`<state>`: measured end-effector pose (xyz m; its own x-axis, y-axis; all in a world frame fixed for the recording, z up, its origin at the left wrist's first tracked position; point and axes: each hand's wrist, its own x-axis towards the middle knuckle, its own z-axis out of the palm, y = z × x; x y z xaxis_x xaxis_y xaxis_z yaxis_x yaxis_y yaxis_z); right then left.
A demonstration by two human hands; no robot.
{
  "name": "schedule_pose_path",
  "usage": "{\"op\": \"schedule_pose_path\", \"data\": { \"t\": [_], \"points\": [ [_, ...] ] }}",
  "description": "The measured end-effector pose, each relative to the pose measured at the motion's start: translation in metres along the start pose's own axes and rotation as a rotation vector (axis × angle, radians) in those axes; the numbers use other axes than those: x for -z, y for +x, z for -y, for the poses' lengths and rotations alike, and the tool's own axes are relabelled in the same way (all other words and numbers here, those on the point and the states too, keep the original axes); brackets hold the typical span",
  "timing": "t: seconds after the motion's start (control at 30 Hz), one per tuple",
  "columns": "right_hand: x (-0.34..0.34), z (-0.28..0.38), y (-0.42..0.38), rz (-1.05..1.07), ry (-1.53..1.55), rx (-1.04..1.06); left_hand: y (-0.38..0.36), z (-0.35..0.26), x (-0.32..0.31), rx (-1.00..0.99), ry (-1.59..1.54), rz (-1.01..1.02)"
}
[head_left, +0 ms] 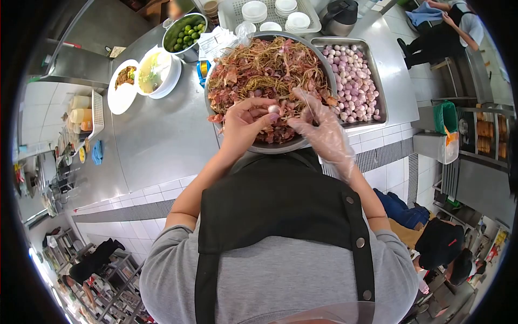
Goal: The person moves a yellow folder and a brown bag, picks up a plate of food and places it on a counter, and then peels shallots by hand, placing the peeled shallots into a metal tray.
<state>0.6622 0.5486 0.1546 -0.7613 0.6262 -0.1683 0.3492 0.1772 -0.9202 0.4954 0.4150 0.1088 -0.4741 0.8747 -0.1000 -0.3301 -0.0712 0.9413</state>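
Over a large metal bowl [333, 75] heaped with reddish skins and stringy dried stalks [270, 65], my two hands work close together. My left hand [245, 121] is bare and pinches a small pale shallot [273, 109] between thumb and forefinger. My right hand [324, 127] wears a clear plastic glove; its fingers are curled near the shallot, the forefinger raised. What lies between its thumb and fingers, perhaps a scrap of skin, is hard to make out. Right of the bowl, a steel tray [384, 102] holds many peeled pinkish shallots [353, 81].
Left on the steel counter [156, 135] stand a soup bowl [156, 73], a plate of food [123, 97] and a bowl of green limes [186, 35]. Behind are a rack of white dishes [253, 11] and a thermal jug [339, 19]. Other people [453, 32] stand around the kitchen.
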Motion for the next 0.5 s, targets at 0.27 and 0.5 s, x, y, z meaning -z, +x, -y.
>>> {"op": "schedule_pose_path", "data": {
  "t": [0.27,0.5],
  "points": [
    [-0.019,-0.002,0.014,0.089,0.13,-0.008,-0.007,0.003,-0.005,-0.093,0.031,0.001],
    [-0.027,-0.018,0.02,-0.021,0.004,0.148,-0.008,0.002,0.001,0.079,-0.006,0.005]
  ]
}}
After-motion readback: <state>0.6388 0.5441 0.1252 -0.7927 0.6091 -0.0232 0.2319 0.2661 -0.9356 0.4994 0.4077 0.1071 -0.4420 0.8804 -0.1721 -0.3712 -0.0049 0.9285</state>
